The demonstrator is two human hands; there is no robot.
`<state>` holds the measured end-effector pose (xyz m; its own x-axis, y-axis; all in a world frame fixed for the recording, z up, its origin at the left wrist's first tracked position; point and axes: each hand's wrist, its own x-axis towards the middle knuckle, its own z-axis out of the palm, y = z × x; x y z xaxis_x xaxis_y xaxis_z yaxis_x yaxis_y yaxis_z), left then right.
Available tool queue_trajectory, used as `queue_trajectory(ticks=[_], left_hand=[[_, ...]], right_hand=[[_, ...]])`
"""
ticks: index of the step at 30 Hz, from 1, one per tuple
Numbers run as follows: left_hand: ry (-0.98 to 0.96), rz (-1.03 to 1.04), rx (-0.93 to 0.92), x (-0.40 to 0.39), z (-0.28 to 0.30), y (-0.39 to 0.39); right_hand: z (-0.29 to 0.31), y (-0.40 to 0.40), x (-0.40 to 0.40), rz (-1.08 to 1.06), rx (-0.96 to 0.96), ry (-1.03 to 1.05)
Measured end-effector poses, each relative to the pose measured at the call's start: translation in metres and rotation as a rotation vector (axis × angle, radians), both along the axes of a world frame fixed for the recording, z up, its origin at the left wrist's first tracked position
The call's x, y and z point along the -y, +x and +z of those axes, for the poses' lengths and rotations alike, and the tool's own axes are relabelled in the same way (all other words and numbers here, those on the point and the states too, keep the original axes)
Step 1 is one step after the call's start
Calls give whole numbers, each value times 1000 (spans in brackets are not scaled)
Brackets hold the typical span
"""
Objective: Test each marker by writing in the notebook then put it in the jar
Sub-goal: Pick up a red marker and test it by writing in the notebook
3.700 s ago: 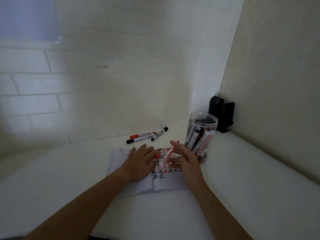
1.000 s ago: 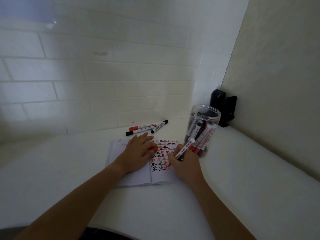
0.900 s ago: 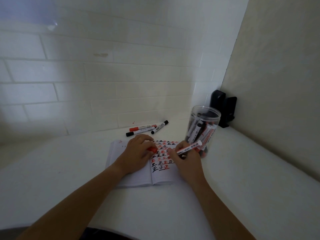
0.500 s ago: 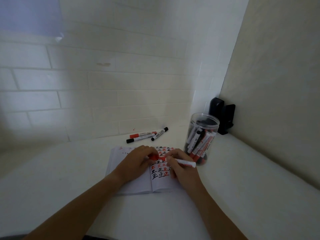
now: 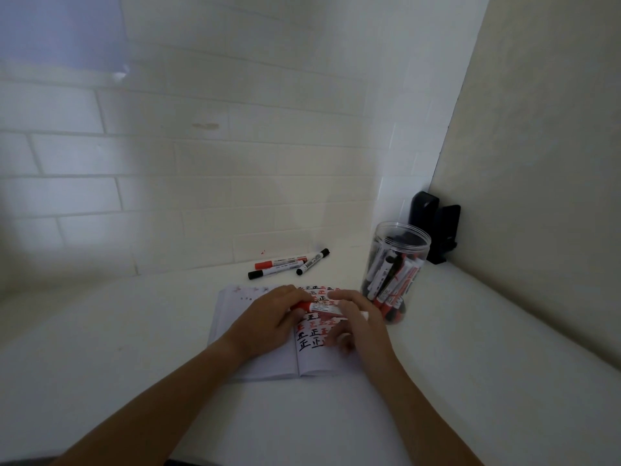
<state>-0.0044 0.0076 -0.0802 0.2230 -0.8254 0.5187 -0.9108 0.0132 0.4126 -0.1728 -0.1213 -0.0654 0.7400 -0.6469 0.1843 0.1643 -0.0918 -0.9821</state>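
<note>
Over the open notebook (image 5: pixel 268 364), the left hand (image 5: pixel 268 317) pinches the red cap (image 5: pixel 304 306) while the right hand (image 5: pixel 356 326), blurred, grips the marker (image 5: pixel 326 309) barrel. Judged step: recapping after the test. Next move: seat the cap fully, then carry the marker to the jar (image 5: pixel 395 270).

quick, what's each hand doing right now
Left hand: closed on the red cap end of the marker, over the notebook.
Right hand: blurred; fingers lie over the marker's white barrel, but a grip cannot be told.

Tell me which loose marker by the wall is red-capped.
The rearmost red-capped marker, nearest the tiles; the other two loose markers have black caps.
</note>
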Motion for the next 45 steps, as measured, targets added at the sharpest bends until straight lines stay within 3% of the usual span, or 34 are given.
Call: queue_trajectory(ticks=[5, 11, 15, 26, 34, 39, 45], left_hand=[[6, 30, -5, -1, 1, -3], [54, 11, 14, 1, 1, -1], [43, -20, 24, 5, -5, 6], [83, -49, 53, 8, -8, 4], [128, 67, -34, 7, -5, -3], [1, 338, 68, 10, -17, 4], [156, 434, 263, 10, -14, 4]], right_hand=[[-12, 1, 11, -141, -77, -275], [-22, 9, 5, 0, -226, -693], [-23, 10, 6, 18, -211, -776], [-23, 14, 3, -16, -163, -821], [-20, 15, -2, -86, -212, -680], [-4, 21, -9, -250, -60, -607], [45, 9, -3, -460, 181, -608]])
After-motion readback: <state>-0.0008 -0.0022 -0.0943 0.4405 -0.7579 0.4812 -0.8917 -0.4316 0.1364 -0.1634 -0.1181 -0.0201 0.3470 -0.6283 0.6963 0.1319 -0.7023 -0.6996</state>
